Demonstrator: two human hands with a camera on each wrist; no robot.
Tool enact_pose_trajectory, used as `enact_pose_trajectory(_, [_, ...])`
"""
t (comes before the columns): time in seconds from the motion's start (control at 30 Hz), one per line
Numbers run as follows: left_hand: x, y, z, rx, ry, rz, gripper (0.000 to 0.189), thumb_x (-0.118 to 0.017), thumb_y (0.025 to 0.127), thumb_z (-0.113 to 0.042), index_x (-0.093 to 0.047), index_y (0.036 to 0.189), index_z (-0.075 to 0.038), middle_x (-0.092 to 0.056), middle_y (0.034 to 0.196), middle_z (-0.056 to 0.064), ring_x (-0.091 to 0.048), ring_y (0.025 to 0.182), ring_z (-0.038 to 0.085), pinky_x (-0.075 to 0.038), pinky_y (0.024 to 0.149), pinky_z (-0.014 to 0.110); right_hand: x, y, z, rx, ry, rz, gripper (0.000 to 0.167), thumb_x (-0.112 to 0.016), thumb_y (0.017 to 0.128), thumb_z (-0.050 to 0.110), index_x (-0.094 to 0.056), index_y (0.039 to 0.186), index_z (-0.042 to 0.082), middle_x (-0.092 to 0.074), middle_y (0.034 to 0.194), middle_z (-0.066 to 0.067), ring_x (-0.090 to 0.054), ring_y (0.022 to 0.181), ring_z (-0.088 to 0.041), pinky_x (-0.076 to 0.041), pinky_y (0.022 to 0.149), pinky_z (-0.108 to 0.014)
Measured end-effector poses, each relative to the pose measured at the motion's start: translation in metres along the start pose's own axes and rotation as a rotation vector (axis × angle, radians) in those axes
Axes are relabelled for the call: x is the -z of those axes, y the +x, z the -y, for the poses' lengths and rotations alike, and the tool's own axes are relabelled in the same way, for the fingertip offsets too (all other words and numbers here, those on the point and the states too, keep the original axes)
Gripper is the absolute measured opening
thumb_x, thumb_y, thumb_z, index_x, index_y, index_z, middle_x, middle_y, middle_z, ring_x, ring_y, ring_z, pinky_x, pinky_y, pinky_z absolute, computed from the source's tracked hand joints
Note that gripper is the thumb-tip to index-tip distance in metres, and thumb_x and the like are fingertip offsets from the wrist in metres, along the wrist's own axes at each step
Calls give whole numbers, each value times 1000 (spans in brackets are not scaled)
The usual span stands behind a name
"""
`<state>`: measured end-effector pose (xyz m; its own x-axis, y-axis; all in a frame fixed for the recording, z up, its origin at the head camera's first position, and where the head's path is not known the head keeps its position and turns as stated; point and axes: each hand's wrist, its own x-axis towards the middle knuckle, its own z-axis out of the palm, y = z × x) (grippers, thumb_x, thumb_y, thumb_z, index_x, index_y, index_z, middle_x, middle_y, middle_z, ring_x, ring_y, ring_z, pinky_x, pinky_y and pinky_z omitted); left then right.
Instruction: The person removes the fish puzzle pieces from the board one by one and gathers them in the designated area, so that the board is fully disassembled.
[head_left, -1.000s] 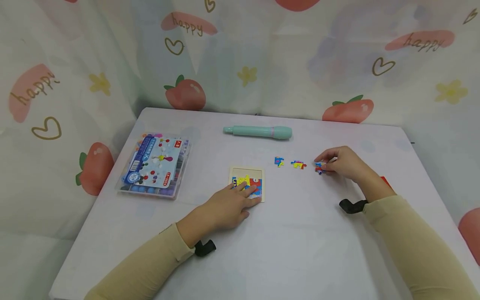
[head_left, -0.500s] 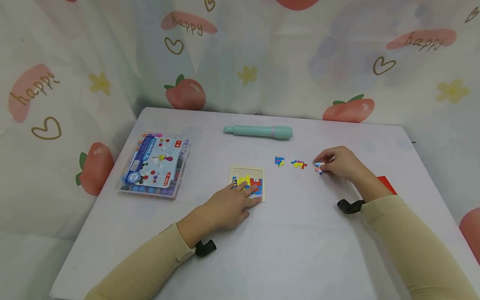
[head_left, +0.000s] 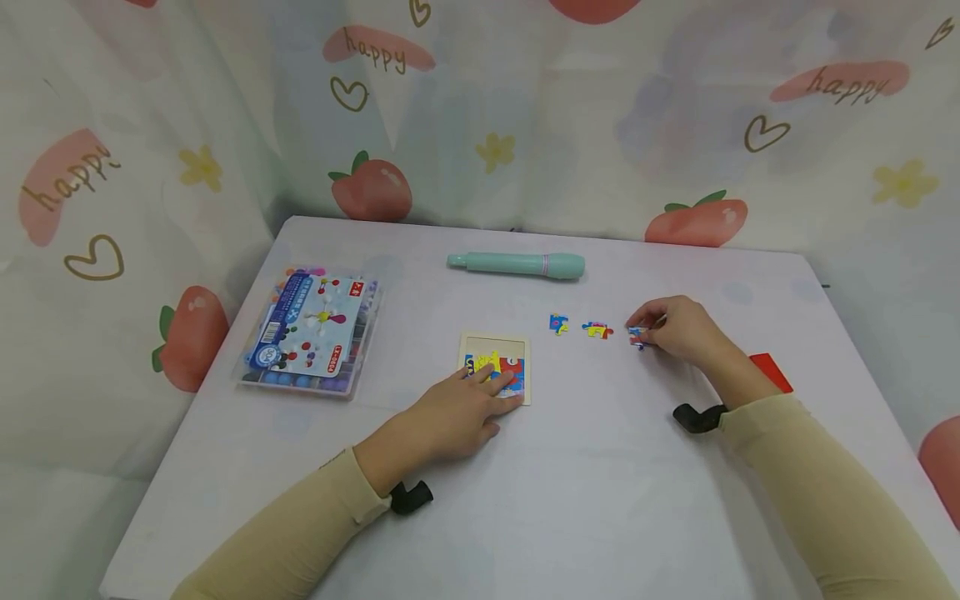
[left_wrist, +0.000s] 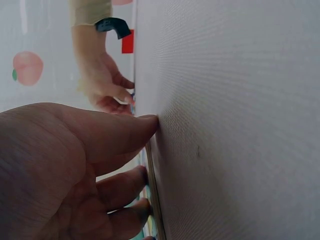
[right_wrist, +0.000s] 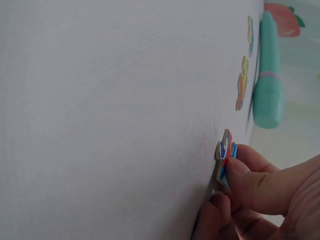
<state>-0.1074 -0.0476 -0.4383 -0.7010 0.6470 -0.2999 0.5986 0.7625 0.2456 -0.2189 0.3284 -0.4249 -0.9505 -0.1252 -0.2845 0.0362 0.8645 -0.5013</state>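
Note:
A small wooden puzzle frame [head_left: 495,340] lies at mid-table, its lower part filled with colourful pieces and its upper part showing bare board. My left hand [head_left: 453,414] rests on it with fingers spread over the pieces, covering some of them. To the right, my right hand [head_left: 681,327] pinches a puzzle piece [right_wrist: 226,159] between thumb and fingers, tilted just at the table surface. Left of that hand lie a yellow-and-red puzzle piece [head_left: 597,330] and a blue puzzle piece [head_left: 558,323], both flat on the table and apart from each other.
Behind the loose pieces lies a mint-green microphone-shaped tube [head_left: 517,264]. A clear plastic box [head_left: 307,332] of coloured beads with a printed card stands at the left. Something flat and red [head_left: 771,372] lies partly behind the right wrist. A patterned curtain hangs behind the white table [head_left: 600,508].
The piece in my right hand has tilted and shifted very slightly left, and the right forearm has moved a little left, showing more of the red thing. My left hand stays put.

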Motion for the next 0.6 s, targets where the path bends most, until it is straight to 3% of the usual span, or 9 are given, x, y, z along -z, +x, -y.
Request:
enact_pose_trajectory(0.33, [2,-3,-1,-5,0,-9,57,-62,109,-35,-46,163,-38,-34,177,-3,-30,166,29,-28,135,54,-5,1,5,-6,-37,-17,29,-67,100,3,-77,126,10,-64,123,-20,-55,111,-37,-53,77,-29])
enact_pose_trajectory(0.6, [1,-6,1,-22,-49,7,62,-63,108,-35,-41,166,-37,-26,180,-3,-23,169,29,-21,137,55,-7,1,21,-15,-10,-35,33,-64,100,3,-75,130,12,-63,127,-19,-55,110,-37,-54,73,-29])
